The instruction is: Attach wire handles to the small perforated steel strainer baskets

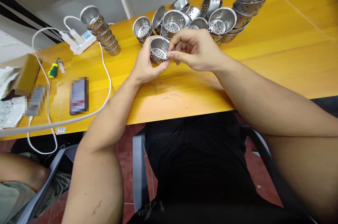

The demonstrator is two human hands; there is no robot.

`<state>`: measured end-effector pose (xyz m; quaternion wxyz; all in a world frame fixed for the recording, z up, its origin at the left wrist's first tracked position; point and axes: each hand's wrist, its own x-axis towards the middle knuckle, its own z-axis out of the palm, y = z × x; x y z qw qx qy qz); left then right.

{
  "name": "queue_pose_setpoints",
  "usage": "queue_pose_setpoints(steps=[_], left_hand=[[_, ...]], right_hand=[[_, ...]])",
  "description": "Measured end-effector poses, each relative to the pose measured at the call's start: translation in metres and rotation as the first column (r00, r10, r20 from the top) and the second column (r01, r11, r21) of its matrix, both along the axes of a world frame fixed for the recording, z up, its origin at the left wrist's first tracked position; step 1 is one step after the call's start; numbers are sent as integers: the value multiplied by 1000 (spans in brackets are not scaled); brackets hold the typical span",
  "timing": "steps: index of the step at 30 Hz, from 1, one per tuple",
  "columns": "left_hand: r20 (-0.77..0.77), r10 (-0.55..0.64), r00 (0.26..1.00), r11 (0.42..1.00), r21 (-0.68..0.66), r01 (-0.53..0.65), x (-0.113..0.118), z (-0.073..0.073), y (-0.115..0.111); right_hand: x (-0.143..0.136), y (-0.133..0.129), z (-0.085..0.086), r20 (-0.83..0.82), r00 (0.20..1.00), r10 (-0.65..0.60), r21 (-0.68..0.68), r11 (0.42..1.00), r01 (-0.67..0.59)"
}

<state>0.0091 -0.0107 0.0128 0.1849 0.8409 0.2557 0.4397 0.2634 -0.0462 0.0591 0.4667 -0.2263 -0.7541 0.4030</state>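
Observation:
A small perforated metal cup [160, 52] is tilted toward me above the yellow table. My left hand [146, 63] is wrapped round its left side, with the thumb under the near rim. At the cup's right rim, the thumb and forefinger of my right hand [194, 49] are pinched together. Whatever lies between those fingertips is too small to make out. Several thin curved wires [169, 97] lie on the table just below my hands. Behind the cup stand several more perforated cups [173, 23], some nested and some tipped over.
A tall leaning stack of cups [248, 6] stands at the back right, a shorter stack [101, 30] at the left. A power strip [81, 43], white cable [107, 72], phone [78, 95] and green-yellow screwdriver handle [53, 70] lie left. Another person's leg [23, 174] shows lower left.

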Motion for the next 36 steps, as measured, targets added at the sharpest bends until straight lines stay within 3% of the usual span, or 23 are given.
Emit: queue_pose_setpoints(steps=[3,10,13,22,29,36], left_hand=[[6,-14,1000,1000,-1,14,-1,-4,3],[50,31,998,998,58,-34,-4,-17,17],[78,31,996,996,81,-38,-6,-18,20],[35,45,998,996,71,-48,-4,-14,14],[60,30,998,998,58,-33,0,-10,10],[110,30,994,998,54,-36,-2,-8,11]], right_hand=[[0,0,0,12,1000,-8,45,999,8],[4,-5,2,24,982,-189,122,975,185],[6,-8,3,68,970,-235,230,949,214],[5,-1,-9,165,967,-194,404,908,113],[2,5,-22,159,976,-151,422,904,72],[2,-1,-15,153,975,-160,353,930,98]])
